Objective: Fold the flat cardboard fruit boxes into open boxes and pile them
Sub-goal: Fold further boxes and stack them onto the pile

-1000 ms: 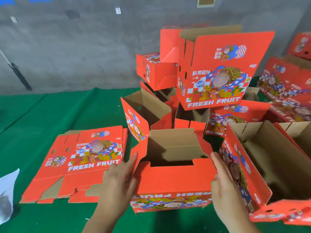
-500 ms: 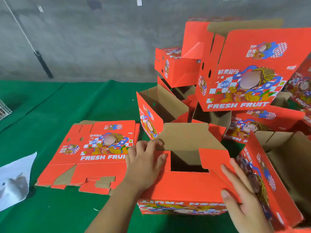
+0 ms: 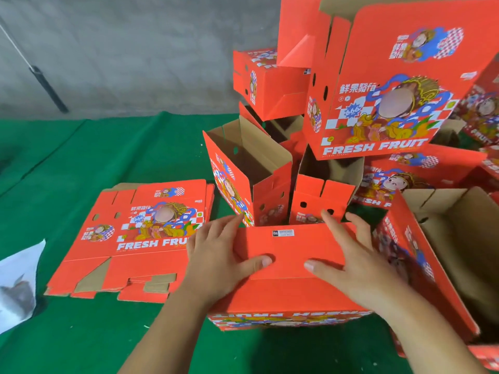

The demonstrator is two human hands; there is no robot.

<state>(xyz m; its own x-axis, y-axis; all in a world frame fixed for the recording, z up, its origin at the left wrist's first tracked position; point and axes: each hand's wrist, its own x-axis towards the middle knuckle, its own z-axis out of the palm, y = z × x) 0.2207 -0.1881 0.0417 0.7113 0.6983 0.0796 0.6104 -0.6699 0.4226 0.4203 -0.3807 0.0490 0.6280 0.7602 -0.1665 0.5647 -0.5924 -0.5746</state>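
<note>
Well, a green cloth [image 3: 94, 157] covered the whole work surface, under a grey wall [image 3: 121, 49]. Behind and to the right rose the pile of folded boxes [image 3: 391, 90], red with FRESH FRUIT print, some tilted, several with open brown insides showing. Left of centre lay the stack of flat boxes [image 3: 140, 238], printed side up, its edges roughly squared. Front and centre sat the box being folded [image 3: 291, 268], its plain red flaps closed flat on top, its printed face toward the person. Both hands were on it! The left hand [image 3: 216, 263] lay spread over the left end, fingers straight, thumb pressing the top panel. The right hand [image 3: 356, 265] lay flat on the right side, fingers fanned out, thumb pointing inward. A white sheet [image 3: 19, 282] lay at the far left edge.
</note>
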